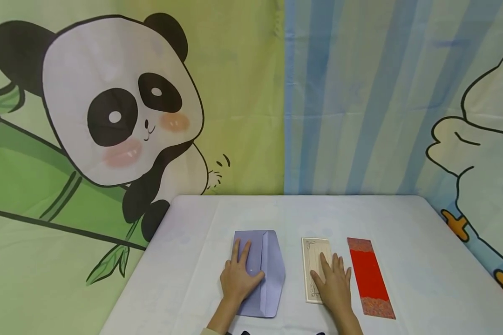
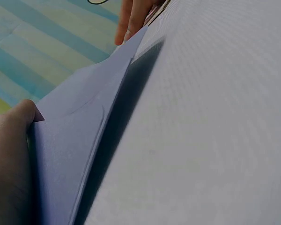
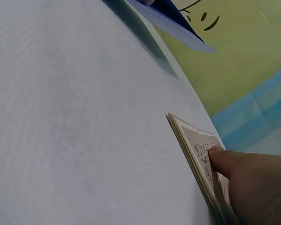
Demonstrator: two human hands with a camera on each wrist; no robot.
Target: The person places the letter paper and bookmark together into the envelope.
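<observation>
A lavender envelope lies on the table, its pointed flap spread out to the right. My left hand rests on it with straight, spread fingers, the thumb by the pocket's edge. In the left wrist view the thumb touches the envelope there. To the right is a cream card with a dark ornamental border, thick as a small stack in the right wrist view. My right hand lies over its right side, fingers extended, and the thumb presses the card's printed face.
A red strip with patterned ends lies just right of my right hand. All of these are on a white-covered table. Behind it hangs a printed curtain with a panda.
</observation>
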